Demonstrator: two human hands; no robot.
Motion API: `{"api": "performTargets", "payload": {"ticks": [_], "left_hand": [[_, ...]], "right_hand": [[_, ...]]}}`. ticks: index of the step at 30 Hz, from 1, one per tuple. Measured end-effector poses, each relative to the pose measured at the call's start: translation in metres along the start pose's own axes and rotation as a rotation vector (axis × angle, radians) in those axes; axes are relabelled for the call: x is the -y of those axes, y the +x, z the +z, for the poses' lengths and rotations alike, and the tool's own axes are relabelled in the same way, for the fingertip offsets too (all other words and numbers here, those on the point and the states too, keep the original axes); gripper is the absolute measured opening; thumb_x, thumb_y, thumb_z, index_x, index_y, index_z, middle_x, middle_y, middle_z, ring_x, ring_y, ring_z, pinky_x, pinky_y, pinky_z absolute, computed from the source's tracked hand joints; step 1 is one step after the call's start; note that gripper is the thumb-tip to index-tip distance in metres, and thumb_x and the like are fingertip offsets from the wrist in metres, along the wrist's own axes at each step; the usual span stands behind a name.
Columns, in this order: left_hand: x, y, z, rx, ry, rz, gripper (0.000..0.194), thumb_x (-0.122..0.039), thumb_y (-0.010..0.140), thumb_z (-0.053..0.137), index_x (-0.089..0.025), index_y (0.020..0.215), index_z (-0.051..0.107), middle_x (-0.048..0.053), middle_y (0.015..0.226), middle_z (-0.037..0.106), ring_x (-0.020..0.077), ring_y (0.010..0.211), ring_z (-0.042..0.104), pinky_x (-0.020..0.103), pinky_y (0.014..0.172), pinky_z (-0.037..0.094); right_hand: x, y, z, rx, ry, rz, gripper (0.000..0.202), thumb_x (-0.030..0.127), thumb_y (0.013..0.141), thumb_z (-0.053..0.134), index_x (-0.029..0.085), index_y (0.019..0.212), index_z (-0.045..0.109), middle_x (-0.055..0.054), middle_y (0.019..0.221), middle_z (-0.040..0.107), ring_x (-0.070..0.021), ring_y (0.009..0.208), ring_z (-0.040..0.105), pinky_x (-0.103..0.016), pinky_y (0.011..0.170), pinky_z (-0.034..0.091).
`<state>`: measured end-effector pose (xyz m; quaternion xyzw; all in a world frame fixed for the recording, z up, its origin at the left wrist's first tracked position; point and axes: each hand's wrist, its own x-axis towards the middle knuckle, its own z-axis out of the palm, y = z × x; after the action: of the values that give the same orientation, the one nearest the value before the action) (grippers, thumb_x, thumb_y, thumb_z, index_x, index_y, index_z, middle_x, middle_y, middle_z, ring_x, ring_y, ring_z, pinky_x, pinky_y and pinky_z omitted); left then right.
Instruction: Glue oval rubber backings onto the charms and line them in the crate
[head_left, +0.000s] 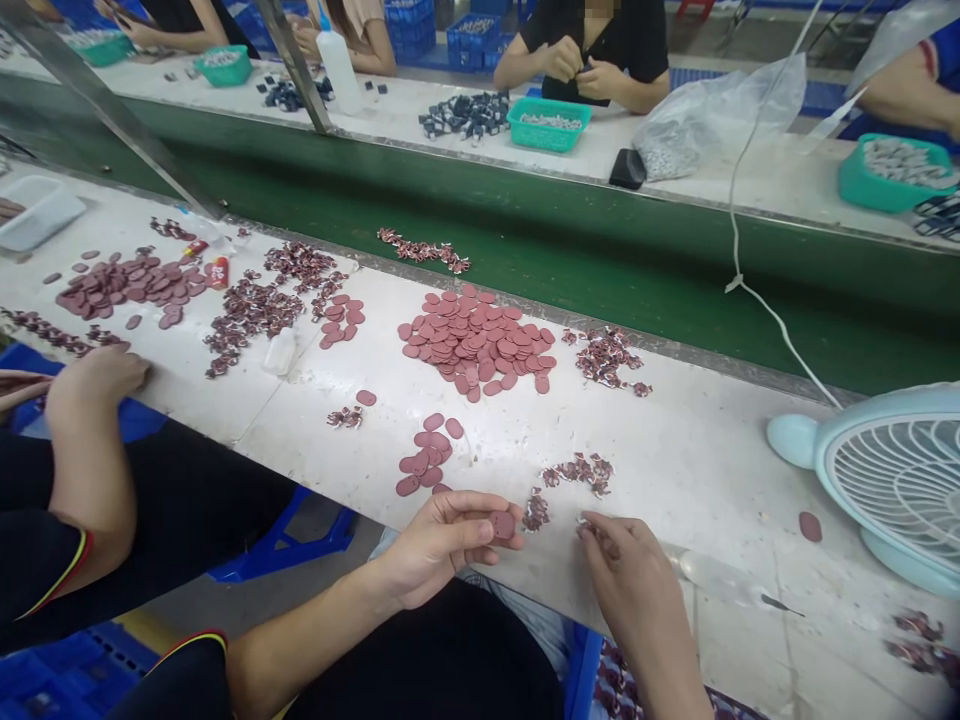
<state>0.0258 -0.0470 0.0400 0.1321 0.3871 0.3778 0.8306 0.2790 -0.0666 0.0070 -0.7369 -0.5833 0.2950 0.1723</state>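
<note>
My left hand (457, 545) pinches a reddish-brown oval disc (502, 526) between thumb and fingers, above the table's near edge. Resting low over the tabletop, my right hand (637, 585) has its fingertips drawn together; a small glint shows there, but what they hold is too small to name. Just beyond it lie small shiny brown-and-silver pieces (577, 472). A loose group of the oval discs (426, 458) sits past my left hand. A clear bottle with a thin dark tip (724, 583) lies beside my right wrist.
A large heap of discs (476, 340) fills the table's middle. At right stand a pale blue fan (900, 470) and its hanging cord (739, 240). On my left, a co-worker's arm (94, 430) reaches over the table. A green belt (525, 260) runs behind; people sit across it.
</note>
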Motion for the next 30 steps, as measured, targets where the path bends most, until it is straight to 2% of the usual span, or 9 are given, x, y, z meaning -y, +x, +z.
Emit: {"api": "performTargets", "payload": {"ticks": [6, 9, 12, 15, 17, 21, 23, 26, 30], "left_hand": [[0.001, 0.002, 0.002, 0.004, 0.036, -0.026, 0.027, -0.022, 0.079, 0.086, -0.016, 0.105, 0.08, 0.013, 0.117, 0.078, 0.0227, 0.096, 0.078, 0.02, 0.071, 0.058], [0.003, 0.002, 0.001, 0.01, 0.03, -0.026, 0.027, -0.022, 0.078, 0.086, -0.017, 0.104, 0.081, 0.013, 0.116, 0.078, 0.0233, 0.097, 0.078, 0.02, 0.071, 0.058], [0.006, 0.0, 0.0, 0.021, 0.023, -0.025, 0.026, -0.022, 0.077, 0.087, -0.018, 0.102, 0.081, 0.013, 0.116, 0.078, 0.0238, 0.097, 0.078, 0.02, 0.071, 0.057], [0.009, -0.001, 0.0, 0.039, 0.023, -0.016, 0.026, -0.022, 0.077, 0.088, -0.019, 0.101, 0.081, 0.012, 0.116, 0.078, 0.024, 0.097, 0.078, 0.02, 0.071, 0.057], [0.01, -0.002, 0.001, 0.056, 0.026, -0.004, 0.025, -0.022, 0.076, 0.088, -0.02, 0.1, 0.082, 0.011, 0.117, 0.078, 0.0239, 0.097, 0.078, 0.02, 0.071, 0.057], [0.015, -0.002, 0.007, 0.112, 0.045, 0.03, 0.026, -0.021, 0.075, 0.089, -0.022, 0.1, 0.082, 0.01, 0.117, 0.079, 0.0233, 0.1, 0.078, 0.02, 0.07, 0.057], [0.018, -0.002, 0.009, 0.149, 0.065, 0.057, 0.027, -0.019, 0.074, 0.089, -0.022, 0.1, 0.082, 0.009, 0.117, 0.079, 0.0216, 0.1, 0.077, 0.02, 0.072, 0.057], [0.023, -0.003, 0.01, 0.204, 0.097, 0.102, 0.028, -0.013, 0.074, 0.088, -0.021, 0.1, 0.082, 0.008, 0.12, 0.078, 0.019, 0.099, 0.076, 0.025, 0.081, 0.059], [0.025, -0.003, 0.011, 0.249, 0.088, 0.113, 0.032, -0.008, 0.076, 0.085, -0.021, 0.105, 0.079, 0.008, 0.115, 0.079, 0.0184, 0.101, 0.076, 0.031, 0.093, 0.058]], "right_hand": [[-0.007, -0.011, -0.014, 0.164, -0.171, -0.009, 0.038, 0.043, 0.098, 0.041, 0.029, 0.119, 0.07, -0.004, 0.106, 0.072, -0.0257, 0.093, 0.069, -0.039, 0.08, 0.047], [-0.007, -0.015, -0.014, 0.22, -0.186, 0.038, 0.032, 0.045, 0.097, 0.044, 0.03, 0.116, 0.066, 0.0, 0.085, 0.074, -0.0253, 0.079, 0.069, -0.037, 0.073, 0.046], [-0.007, -0.019, -0.016, 0.24, -0.125, 0.062, 0.026, 0.047, 0.095, 0.048, 0.031, 0.106, 0.064, 0.003, 0.075, 0.071, -0.0225, 0.069, 0.068, -0.034, 0.068, 0.045], [0.0, -0.026, -0.021, 0.175, -0.087, 0.118, 0.024, 0.05, 0.093, 0.051, 0.03, 0.087, 0.061, 0.003, 0.07, 0.07, -0.0209, 0.063, 0.065, -0.033, 0.063, 0.045], [0.01, -0.036, -0.024, 0.075, 0.042, 0.205, 0.025, 0.053, 0.089, 0.058, 0.029, 0.088, 0.061, 0.002, 0.075, 0.074, -0.0214, 0.064, 0.068, -0.031, 0.06, 0.048], [0.041, -0.062, -0.022, -0.063, 0.605, 0.291, 0.046, 0.056, 0.082, 0.072, 0.025, 0.116, 0.068, -0.006, 0.097, 0.079, -0.0237, 0.081, 0.075, -0.031, 0.07, 0.061], [0.056, -0.071, -0.02, -0.034, 0.773, 0.222, 0.036, 0.051, 0.082, 0.076, 0.024, 0.106, 0.074, -0.009, 0.098, 0.079, -0.0246, 0.085, 0.076, -0.03, 0.069, 0.063], [0.073, -0.071, -0.017, 0.011, 0.881, 0.097, 0.021, 0.042, 0.08, 0.08, 0.024, 0.091, 0.079, -0.01, 0.1, 0.078, -0.0243, 0.088, 0.075, -0.026, 0.062, 0.062], [0.082, -0.064, -0.014, 0.016, 0.9, 0.159, 0.023, 0.042, 0.08, 0.081, 0.024, 0.094, 0.08, -0.008, 0.092, 0.078, -0.0205, 0.079, 0.074, -0.026, 0.066, 0.062]]}}
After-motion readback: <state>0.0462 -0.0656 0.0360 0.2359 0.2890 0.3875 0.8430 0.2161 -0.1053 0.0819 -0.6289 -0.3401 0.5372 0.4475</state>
